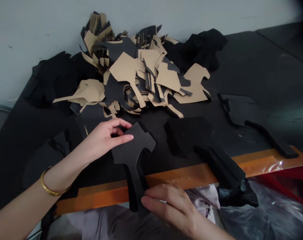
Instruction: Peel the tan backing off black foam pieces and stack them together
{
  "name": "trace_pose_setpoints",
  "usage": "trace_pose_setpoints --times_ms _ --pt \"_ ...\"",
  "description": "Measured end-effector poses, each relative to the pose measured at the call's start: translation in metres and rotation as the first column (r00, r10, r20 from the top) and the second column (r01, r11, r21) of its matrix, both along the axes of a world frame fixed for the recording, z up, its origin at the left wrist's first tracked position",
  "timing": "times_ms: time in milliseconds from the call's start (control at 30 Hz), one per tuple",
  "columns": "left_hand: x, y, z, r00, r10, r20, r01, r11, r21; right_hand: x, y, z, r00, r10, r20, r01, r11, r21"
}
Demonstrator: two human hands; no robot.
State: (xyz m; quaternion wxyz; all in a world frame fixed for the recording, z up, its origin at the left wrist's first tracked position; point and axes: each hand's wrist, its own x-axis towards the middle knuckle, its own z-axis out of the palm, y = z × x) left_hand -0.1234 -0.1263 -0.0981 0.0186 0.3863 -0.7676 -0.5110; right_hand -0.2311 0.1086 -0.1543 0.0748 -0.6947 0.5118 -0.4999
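Note:
A flat black cut-out piece (131,148), shaped with a wide head and a narrow strap-like tail, lies at the table's front edge with its tail hanging over. Other black material shows beneath it. My left hand (111,135) grips its upper left edge, thumb on the top face and fingers at the far side. Lower down, my right hand (168,203) closes on the end of the tail, thumb and fingers together. Just right of it rests a thick black stack of similarly shaped pieces (191,133). Another black piece (243,108) lies farther right.
Behind my hands is a loose heap of tan-backed black offcuts (146,70), with dark bundles (203,46) beside it against the pale wall (191,13). Orange tape (181,178) runs along the front edge of the black table (266,60). Clear plastic (253,216) hangs below at right.

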Motion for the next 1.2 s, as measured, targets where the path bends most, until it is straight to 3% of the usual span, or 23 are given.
trace_pose_setpoints --times_ms 200,467,733,867,967,1067,1200 --pt "-0.002 0.001 0.002 1.000 -0.015 -0.026 0.015 1.000 0.023 0.005 0.001 -0.008 0.998 -0.003 0.063 0.005 0.999 -0.037" --pt "-0.003 0.003 0.005 0.997 -0.038 -0.062 0.041 0.998 0.039 0.015 0.011 -0.018 0.989 -0.122 0.078 0.118 0.992 0.054" --pt "-0.004 0.004 0.006 0.992 -0.081 -0.095 0.080 0.997 -0.015 0.017 0.006 -0.012 0.988 -0.113 0.101 0.102 0.989 0.103" --pt "-0.004 0.005 0.005 0.993 -0.073 -0.091 0.071 0.997 -0.023 0.016 0.007 -0.007 0.989 -0.120 0.084 0.102 0.976 0.192" --pt "-0.004 0.007 0.004 0.994 -0.067 -0.088 0.065 0.997 -0.028 0.012 0.009 0.002 0.994 -0.104 0.023 0.094 0.958 0.270" --pt "-0.004 0.007 0.004 0.994 -0.068 -0.088 0.064 0.997 -0.052 0.005 0.010 0.014 0.993 0.010 -0.114 0.030 0.937 0.348" --pt "-0.005 0.008 0.005 0.994 -0.074 -0.086 0.069 0.995 -0.067 0.000 0.014 0.024 0.922 0.097 -0.376 0.049 0.932 0.359"
